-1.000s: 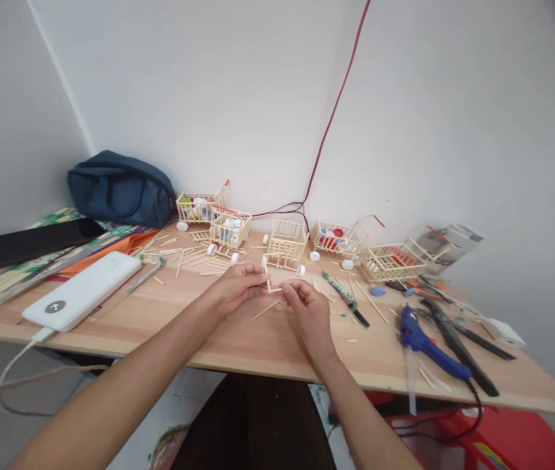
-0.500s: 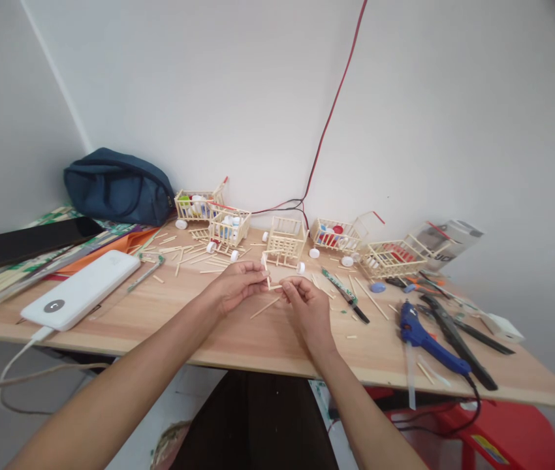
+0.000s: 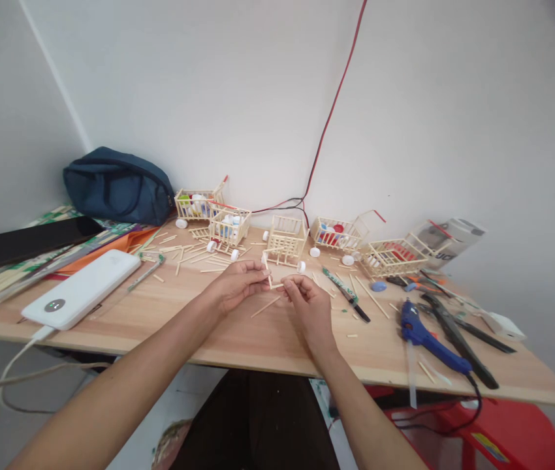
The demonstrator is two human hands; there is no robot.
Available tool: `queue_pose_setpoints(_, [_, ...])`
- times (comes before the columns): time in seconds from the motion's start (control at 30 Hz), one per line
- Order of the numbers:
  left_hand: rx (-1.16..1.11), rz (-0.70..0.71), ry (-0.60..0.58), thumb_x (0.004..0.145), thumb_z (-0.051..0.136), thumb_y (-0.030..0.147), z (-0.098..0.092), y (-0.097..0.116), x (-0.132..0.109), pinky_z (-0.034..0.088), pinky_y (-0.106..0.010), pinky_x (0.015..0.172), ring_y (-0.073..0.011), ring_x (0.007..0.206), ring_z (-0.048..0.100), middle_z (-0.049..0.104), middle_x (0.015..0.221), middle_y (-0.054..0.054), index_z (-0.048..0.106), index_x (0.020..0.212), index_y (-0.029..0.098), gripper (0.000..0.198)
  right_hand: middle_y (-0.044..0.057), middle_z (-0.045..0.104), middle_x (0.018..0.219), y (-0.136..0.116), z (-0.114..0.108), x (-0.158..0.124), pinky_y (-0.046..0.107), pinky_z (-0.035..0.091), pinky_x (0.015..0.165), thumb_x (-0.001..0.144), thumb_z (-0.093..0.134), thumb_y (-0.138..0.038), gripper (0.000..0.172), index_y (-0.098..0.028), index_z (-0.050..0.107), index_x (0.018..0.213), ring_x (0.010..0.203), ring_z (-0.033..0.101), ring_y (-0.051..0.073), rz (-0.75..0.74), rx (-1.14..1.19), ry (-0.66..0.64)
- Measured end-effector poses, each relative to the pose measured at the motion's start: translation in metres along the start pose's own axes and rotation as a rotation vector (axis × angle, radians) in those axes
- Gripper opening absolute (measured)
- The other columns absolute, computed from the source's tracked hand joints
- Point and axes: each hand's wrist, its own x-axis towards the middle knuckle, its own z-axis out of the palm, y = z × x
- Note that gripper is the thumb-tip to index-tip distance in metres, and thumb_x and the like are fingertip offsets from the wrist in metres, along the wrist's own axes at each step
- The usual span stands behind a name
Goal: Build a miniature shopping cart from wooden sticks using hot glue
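Between thumb and fingers, my left hand (image 3: 239, 284) pinches a short upright wooden stick (image 3: 268, 274). My right hand (image 3: 307, 303) is closed on a second short wooden stick (image 3: 277, 286), held crosswise so that its end meets the foot of the upright one. The two form an L shape above the table. Just behind my hands stands a small stick-built cart (image 3: 286, 241) with white wheels. A loose wooden stick (image 3: 265, 307) lies on the table below my fingers. My fingers partly cover both held sticks.
Several more miniature carts, among them a filled one (image 3: 231, 226), line the wall. A blue glue gun (image 3: 422, 333), a craft knife (image 3: 350, 300) and dark pliers-like tools lie right. A white power bank (image 3: 81, 289), black phone (image 3: 35, 239) and blue bag (image 3: 118, 186) are left.
Almost nothing differs. The stick in my left hand sits at a slightly different angle, and the view has shifted a little. Small lights now show on the power bank.
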Motion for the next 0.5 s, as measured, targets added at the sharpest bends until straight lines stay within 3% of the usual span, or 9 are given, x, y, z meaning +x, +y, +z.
queue_pose_setpoints(0.5, [0.006,0.004,-0.027,0.074,0.069,0.006,-0.0017,-0.0021,0.002,0.054,-0.019,0.066,-0.008,0.063,0.062,0.063,0.068,-0.002,0.061,0.074,0.009,0.009,0.002,0.07,0.076,-0.0003,-0.0003,-0.0007,0.028,0.046,0.071,0.083,0.059,-0.041,0.023,-0.019,0.067,0.085,0.073,0.063,0.017,-0.026,-0.037,0.03])
